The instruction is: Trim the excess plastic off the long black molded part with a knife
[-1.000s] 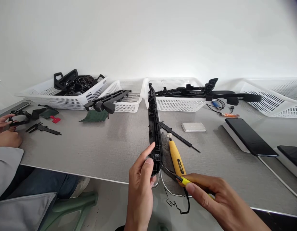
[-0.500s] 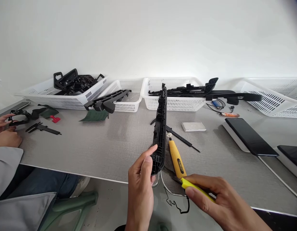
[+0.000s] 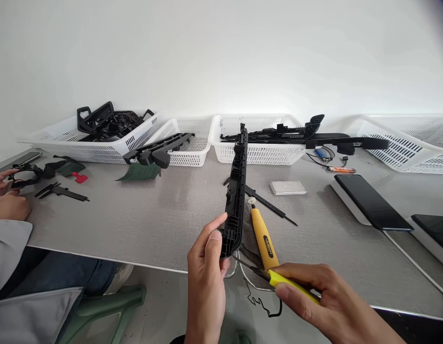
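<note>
My left hand [image 3: 209,267] is closed around the lower end of a long black plastic trim part [image 3: 235,191], which stands nearly upright with its ribbed side showing. Between the fingers of my right hand [image 3: 310,291] is a yellow-handled utility knife [image 3: 287,282]. Its thin dark blade points left, and the tip is close to the part's lower edge; whether it touches I cannot tell. Just beyond the knife, a yellow rotary tool [image 3: 264,239] with a pale tip lies on the table. A dark caliper [image 3: 271,205] lies behind the trim part.
White baskets [image 3: 257,154] of black plastic parts line the wall. A green sandpaper sheet [image 3: 138,172], a white block [image 3: 287,188] and a phone [image 3: 372,200] on a white stand sit on the metal table [image 3: 164,229]. A co-worker's hands [image 3: 9,200] handle a black part at left.
My left hand and the trim part have shifted slightly left and the part tilts a little differently. More of the knife blade shows below the part's end. The view has moved slightly.
</note>
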Tool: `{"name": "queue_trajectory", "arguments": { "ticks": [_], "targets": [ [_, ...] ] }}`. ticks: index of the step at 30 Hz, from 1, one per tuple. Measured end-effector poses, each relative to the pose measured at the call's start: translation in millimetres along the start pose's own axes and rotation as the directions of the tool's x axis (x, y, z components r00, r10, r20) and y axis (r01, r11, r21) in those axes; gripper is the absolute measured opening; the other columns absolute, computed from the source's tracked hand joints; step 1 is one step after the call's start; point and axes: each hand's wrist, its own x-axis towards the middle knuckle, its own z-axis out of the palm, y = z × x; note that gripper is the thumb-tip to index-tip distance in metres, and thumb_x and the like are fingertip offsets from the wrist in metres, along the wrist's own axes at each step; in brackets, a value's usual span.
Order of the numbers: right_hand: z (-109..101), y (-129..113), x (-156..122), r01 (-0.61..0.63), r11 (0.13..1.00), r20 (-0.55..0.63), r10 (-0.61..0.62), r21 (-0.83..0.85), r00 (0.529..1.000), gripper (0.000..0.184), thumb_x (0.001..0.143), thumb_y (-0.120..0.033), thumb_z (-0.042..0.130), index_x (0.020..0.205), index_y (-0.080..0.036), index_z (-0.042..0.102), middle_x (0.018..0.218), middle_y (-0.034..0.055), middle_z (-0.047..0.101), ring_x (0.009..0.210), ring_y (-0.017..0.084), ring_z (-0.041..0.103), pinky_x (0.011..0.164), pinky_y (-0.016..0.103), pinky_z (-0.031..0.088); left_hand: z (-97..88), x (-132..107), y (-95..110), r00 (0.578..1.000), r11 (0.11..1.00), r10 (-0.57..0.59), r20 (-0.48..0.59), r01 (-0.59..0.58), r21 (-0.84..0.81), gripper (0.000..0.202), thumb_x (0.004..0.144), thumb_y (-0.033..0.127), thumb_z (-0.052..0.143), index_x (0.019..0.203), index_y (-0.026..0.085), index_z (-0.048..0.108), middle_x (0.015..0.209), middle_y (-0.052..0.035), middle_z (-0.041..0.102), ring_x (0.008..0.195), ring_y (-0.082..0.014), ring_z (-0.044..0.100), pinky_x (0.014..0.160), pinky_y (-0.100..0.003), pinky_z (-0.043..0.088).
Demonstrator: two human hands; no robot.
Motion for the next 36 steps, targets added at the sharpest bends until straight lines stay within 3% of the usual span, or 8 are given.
{"name": "queue_trajectory", "arguments": {
  "ticks": [5, 9, 17, 21, 26, 29, 32, 36],
  "targets": [
    [0, -1, 3, -0.040, 0.999, 0.019, 0.040, 0.024, 0.999, 0.057, 0.095, -0.073, 0.070, 0.075, -0.019, 0.071, 0.075, 0.0016, 0.056, 0.073, 0.018, 0.048, 0.065, 0.026, 0.043, 1.0, 1, -2, 1.000, 1.000, 0.027, 0.011, -0.027, -0.013, 0.054, 0.101, 0.069, 0.061, 0.118, 0.020, 0.074, 0.063, 0.0059, 0.035, 0.058, -0.0103, 0.029, 0.053, -0.019, 0.029],
    [2, -2, 2, -0.008, 1.000, 0.013, 0.008, -0.003, 1.000, 0.061, 0.097, -0.076, 0.064, 0.071, -0.021, 0.069, 0.070, 0.0031, 0.060, 0.069, 0.019, 0.052, 0.061, 0.027, 0.046, -0.8, 1, -2, 0.999, 0.998, 0.009, -0.034, -0.007, 0.060, 0.053, 0.104, 0.069, 0.056, 0.109, 0.020, 0.075, 0.064, 0.0042, 0.036, 0.059, -0.0114, 0.030, 0.054, -0.019, 0.029],
    [2, -4, 1, -0.005, 1.000, -0.037, 0.005, 0.002, 0.999, 0.070, 0.092, -0.090, 0.059, 0.072, -0.023, 0.070, 0.073, 0.0048, 0.064, 0.070, 0.021, 0.055, 0.062, 0.029, 0.047, 1.7, -1, -3, 1.000, 0.999, 0.006, -0.008, -0.006, 0.041, 0.073, 0.097, 0.087, 0.051, 0.110, 0.018, 0.070, 0.065, 0.0024, 0.045, 0.060, -0.0126, 0.040, 0.056, -0.020, 0.037],
    [5, -4, 3, -0.036, 0.999, 0.013, 0.036, 0.006, 0.999, 0.078, 0.089, -0.099, 0.051, 0.073, -0.023, 0.063, 0.071, 0.0026, 0.055, 0.068, 0.019, 0.049, 0.062, 0.028, 0.045, 3.2, -3, -4, 1.000, 0.998, -0.013, -0.008, 0.013, 0.055, 0.077, 0.097, 0.092, 0.043, 0.112, 0.021, 0.068, 0.074, -0.0010, 0.054, 0.064, -0.0143, 0.044, 0.061, -0.022, 0.043],
    [10, 5, 8, -0.103, 0.994, 0.078, 0.101, 0.022, 0.992, 0.073, 0.097, -0.092, 0.048, 0.075, -0.023, 0.050, 0.072, -0.0010, 0.042, 0.069, 0.017, 0.039, 0.060, 0.027, 0.037, 5.8, -5, -4, 0.999, 0.984, -0.036, 0.015, 0.032, 0.178, 0.080, 0.099, 0.091, 0.034, 0.111, 0.021, 0.071, 0.081, -0.0047, 0.059, 0.070, -0.0181, 0.048, 0.069, -0.028, 0.046],
    [13, 11, 12, -0.158, 0.987, 0.139, 0.151, 0.040, 0.979, 0.070, 0.100, -0.089, 0.045, 0.076, -0.023, 0.043, 0.074, -0.0031, 0.034, 0.068, 0.015, 0.031, 0.059, 0.027, 0.030, 8.0, -5, -2, 0.998, 0.961, 0.025, 0.051, -0.038, 0.273, 0.067, 0.105, 0.079, 0.039, 0.110, 0.021, 0.073, 0.076, -0.0030, 0.056, 0.071, -0.0200, 0.049, 0.070, -0.030, 0.045],
    [11, 11, 13, -0.185, 0.980, 0.143, 0.173, 0.072, 0.974, 0.070, 0.099, -0.089, 0.047, 0.078, -0.023, 0.046, 0.075, -0.0036, 0.031, 0.068, 0.015, 0.027, 0.057, 0.028, 0.026, 7.9, -4, -2, 0.989, 0.903, 0.074, 0.131, -0.122, 0.412, 0.037, 0.102, 0.051, 0.059, 0.122, 0.023, 0.073, 0.069, 0.0014, 0.053, 0.066, -0.0185, 0.049, 0.066, -0.028, 0.041],
    [6, 8, 12, -0.195, 0.973, 0.153, 0.175, 0.125, 0.973, 0.069, 0.100, -0.088, 0.050, 0.082, -0.021, 0.055, 0.076, -0.0038, 0.029, 0.069, 0.015, 0.025, 0.058, 0.028, 0.024, 4.0, 0, -5, 0.974, 0.852, 0.048, 0.223, -0.157, 0.500, 0.036, 0.097, 0.037, 0.064, 0.131, 0.025, 0.070, 0.074, 0.0005, 0.059, 0.067, -0.0180, 0.052, 0.065, -0.026, 0.039]
  ]
}}
